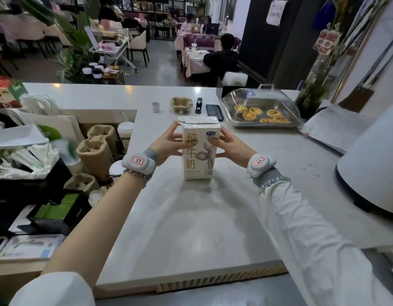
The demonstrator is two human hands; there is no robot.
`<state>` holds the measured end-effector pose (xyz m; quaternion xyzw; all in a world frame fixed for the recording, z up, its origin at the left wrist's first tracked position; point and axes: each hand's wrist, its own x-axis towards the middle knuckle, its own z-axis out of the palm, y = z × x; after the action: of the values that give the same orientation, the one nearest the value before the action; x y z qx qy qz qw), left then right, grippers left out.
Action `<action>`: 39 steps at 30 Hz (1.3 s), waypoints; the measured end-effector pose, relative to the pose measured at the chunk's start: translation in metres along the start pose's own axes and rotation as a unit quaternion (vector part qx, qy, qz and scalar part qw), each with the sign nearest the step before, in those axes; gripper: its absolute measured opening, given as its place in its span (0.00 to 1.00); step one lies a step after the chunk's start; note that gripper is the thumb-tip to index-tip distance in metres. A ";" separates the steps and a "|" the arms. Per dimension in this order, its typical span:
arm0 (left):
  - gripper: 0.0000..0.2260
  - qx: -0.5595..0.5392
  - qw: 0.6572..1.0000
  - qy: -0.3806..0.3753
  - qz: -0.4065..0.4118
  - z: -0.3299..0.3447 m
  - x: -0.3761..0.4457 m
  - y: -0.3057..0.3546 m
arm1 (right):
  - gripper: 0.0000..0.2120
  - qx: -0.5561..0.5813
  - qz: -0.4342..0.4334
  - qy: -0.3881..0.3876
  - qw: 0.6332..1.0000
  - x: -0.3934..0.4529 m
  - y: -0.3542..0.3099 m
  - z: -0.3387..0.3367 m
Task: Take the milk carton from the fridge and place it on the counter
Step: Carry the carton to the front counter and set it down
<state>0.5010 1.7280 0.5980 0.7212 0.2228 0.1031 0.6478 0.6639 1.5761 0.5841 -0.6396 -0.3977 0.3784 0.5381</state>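
Counter (169, 228): pale grey top, bare across the near half, running away toward 12 o'clock.

Left forearm: bare, white sleeve pushed up near the elbow; chain bracelet and a white wrist device with a red-edged label at the wrist.

Right forearm: covered by a white sleeve; beaded bracelet and a matching wrist device with label.

Milk carton (199, 149): cream box with gold characters, a line drawing of a cow and a small blue logo. Stands upright with its base on the counter, at centre view.

Left hand (169, 143): at 9 o'clock of the carton, fingers spread and curved against its left side and upper corner, thumb on the front face.

Right hand (229, 145): at 3 o'clock of the carton, fingers wrapped on the right side, fingertips reaching onto the front face. The carton is clasped between both hands.

Paper cup carriers (96, 151): brown pulp, stacked in a recessed well at 9 o'clock, beside lidded cups (125, 129) and white paper bags.

White rounded appliance (372, 164): at 3 o'clock, on the counter edge.

Phone (214, 112): dark, flat, at 12 o'clock beyond the carton, just beside a black stapler (198, 105) and one pulp carrier (181, 104).

Tray of egg tarts (260, 111): at 1 o'clock, metal, under a clear domed cover.

Seating area: at 12 o'clock past the counter, tables, chairs and seated people, blurred.
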 end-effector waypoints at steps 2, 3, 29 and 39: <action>0.28 -0.001 1.000 0.001 0.001 0.002 0.001 -0.001 | 0.17 -0.001 0.002 -0.003 1.000 0.001 0.003 -0.002; 0.28 -0.001 1.000 0.001 0.003 0.003 0.002 -0.002 | 0.16 0.000 0.003 -0.003 1.000 0.002 0.004 -0.004; 0.31 -0.052 0.995 0.027 -0.076 0.029 -0.021 -0.040 | 0.30 0.154 0.115 0.028 0.981 -0.028 0.049 0.006; 0.28 -0.049 0.997 0.020 -0.059 0.042 -0.022 -0.040 | 0.27 0.168 0.122 0.024 0.978 -0.030 0.056 0.015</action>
<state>0.4924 1.6826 0.5558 0.6724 0.2725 0.0904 0.6823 0.6441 1.5490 0.5280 -0.5926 -0.2341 0.4873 0.5972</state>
